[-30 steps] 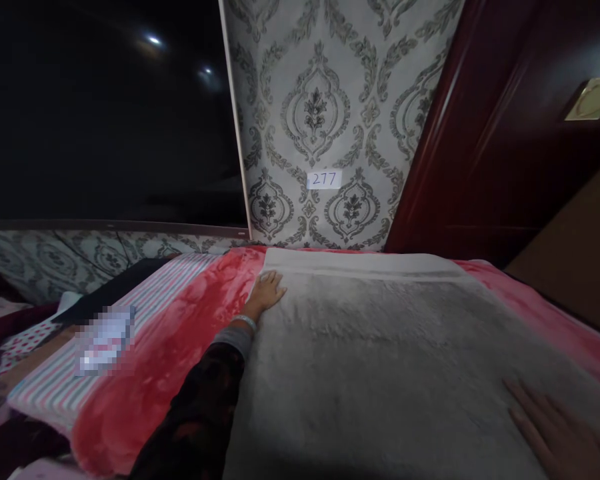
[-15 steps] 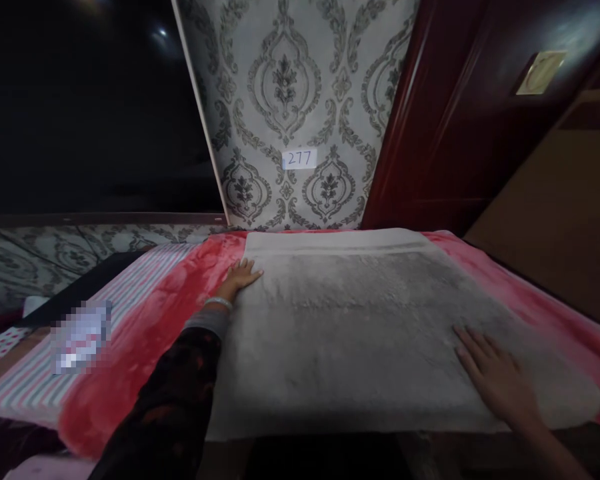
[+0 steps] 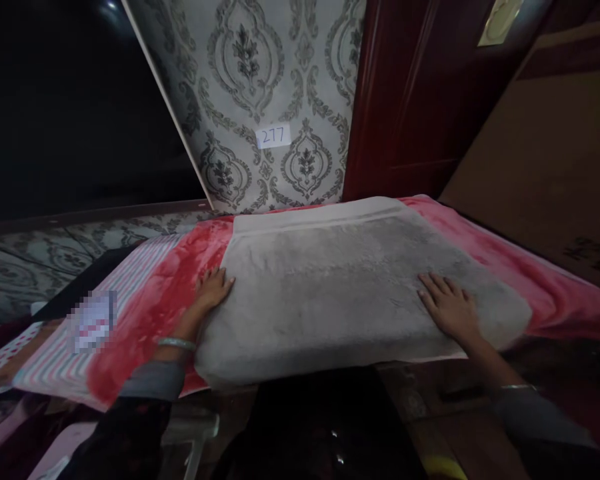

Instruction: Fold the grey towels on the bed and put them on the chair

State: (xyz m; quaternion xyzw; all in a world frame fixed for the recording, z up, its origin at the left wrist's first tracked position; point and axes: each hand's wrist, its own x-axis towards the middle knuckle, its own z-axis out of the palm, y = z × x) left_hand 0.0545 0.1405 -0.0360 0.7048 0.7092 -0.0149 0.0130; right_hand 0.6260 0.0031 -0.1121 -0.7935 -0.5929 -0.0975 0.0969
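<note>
Most of the grey cloth [image 3: 315,293] lies flat between both hands [image 3: 453,312].

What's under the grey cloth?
Red-pink cloth shows past the left and right edges of the grey cloth and likely runs beneath; what lies under the middle is covered and can't be seen.

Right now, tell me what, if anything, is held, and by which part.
Nothing looks held: the left hand lies open at the left edge of the towel, the right hand open on top.
</note>
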